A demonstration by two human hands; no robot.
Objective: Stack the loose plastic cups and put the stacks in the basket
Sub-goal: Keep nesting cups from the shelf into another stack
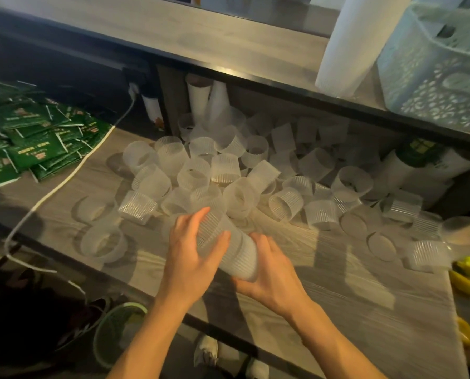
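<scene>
While both hands (228, 258) grip, stack (228, 247) lies tilted.

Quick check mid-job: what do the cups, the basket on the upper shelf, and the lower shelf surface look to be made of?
Stack of cups in both hands: thin frosted translucent plastic, going by the ribbed walls that light passes through. Loose cups look the same. Basket: pale molded plastic, matte, with cut-out patterned sides. Lower shelf: grey wood-grain finish, probably laminate rather than solid wood; the picture cannot settle it.
</scene>
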